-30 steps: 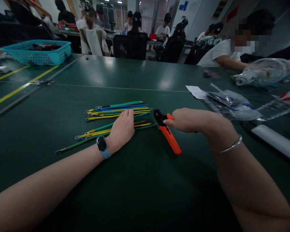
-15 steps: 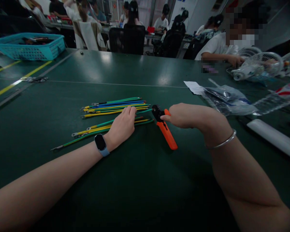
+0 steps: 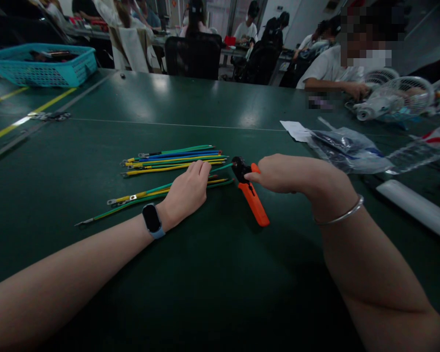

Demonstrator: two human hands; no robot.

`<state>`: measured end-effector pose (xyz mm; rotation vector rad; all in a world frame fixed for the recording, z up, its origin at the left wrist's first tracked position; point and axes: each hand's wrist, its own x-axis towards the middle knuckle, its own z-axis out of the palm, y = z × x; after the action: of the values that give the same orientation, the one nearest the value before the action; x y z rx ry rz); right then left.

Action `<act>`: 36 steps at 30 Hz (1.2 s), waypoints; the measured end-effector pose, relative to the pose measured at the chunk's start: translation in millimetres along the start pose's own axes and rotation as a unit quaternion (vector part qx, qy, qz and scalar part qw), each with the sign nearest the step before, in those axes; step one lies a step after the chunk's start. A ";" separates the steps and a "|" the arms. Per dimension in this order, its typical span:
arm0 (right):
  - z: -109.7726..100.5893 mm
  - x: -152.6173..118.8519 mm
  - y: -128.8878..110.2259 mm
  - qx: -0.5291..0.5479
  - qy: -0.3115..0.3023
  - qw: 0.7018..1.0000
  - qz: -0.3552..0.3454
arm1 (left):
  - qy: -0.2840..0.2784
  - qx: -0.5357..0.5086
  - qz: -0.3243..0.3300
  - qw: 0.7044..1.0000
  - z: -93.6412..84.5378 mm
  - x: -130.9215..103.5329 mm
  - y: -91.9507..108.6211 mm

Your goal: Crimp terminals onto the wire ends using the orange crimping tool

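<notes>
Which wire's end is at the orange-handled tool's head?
The green wire from the left hand: its end meets the black head of the tool; other wires stop short.

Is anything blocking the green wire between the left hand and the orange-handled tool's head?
Nothing visible: the green wire runs from the left hand to the head of the orange-handled tool in the right hand. Other wires lie either side, not across it.

The tabletop (image 3: 190,103) looks glossy, the pliers' handle (image 3: 254,205) plastic.
</notes>
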<state>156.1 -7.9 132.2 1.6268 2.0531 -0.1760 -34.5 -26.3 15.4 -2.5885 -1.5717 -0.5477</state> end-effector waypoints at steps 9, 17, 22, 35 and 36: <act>1.4 1.7 1.7 -0.026 -0.006 1.000 -0.016 | 0.001 0.026 0.027 0.999 0.8 -2.4 8.5; 2.4 0.0 -1.3 -0.024 0.001 1.000 -0.006 | -0.005 0.019 0.020 1.000 6.5 1.9 -2.0; 6.0 2.9 -1.6 -0.025 0.014 1.000 -0.005 | 0.012 0.004 0.028 1.000 8.2 2.7 -6.9; 12.4 2.6 -6.4 -0.045 0.049 0.998 -0.015 | 0.019 0.018 0.049 0.998 10.2 1.0 -9.0; 16.3 0.6 -8.0 -0.043 0.057 0.997 -0.016 | 0.022 0.022 0.051 0.998 10.7 0.7 -9.3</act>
<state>153.5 -16.1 116.1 1.5865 2.1419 -0.0047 -39.5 -18.8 4.5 -2.5890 -1.4140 -0.5511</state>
